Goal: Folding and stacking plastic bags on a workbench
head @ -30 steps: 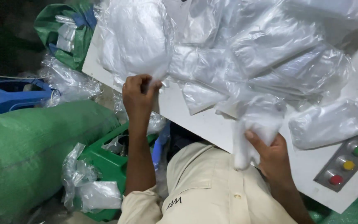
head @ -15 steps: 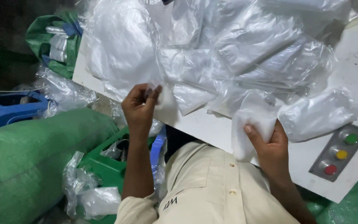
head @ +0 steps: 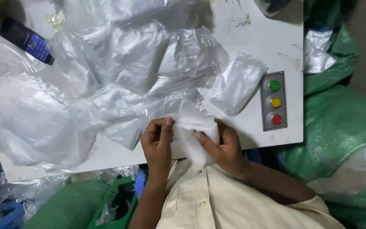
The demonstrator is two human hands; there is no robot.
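The white pouch (head: 193, 138) sits at the near edge of the table (head: 250, 38), just above the person's lap, pinched between both hands. The left hand (head: 157, 142) grips its left edge with thumb and fingers closed on the film; the right hand (head: 221, 148) clasps the right side, fingers curled over it. The pouch looks to run lengthwise from the table edge down toward the person's chest, its lower end hanging off the board, though the crumpled film makes that axis hard to be sure of. To handle it well, I'd say keep the two grips apart so the film stays taut and doesn't bunch. Around it lies a heap of clear bags (head: 119, 72); a phone (head: 26, 40) rests far left, a three-button panel (head: 274, 101) to the right, green sacks (head: 331, 127) beyond.
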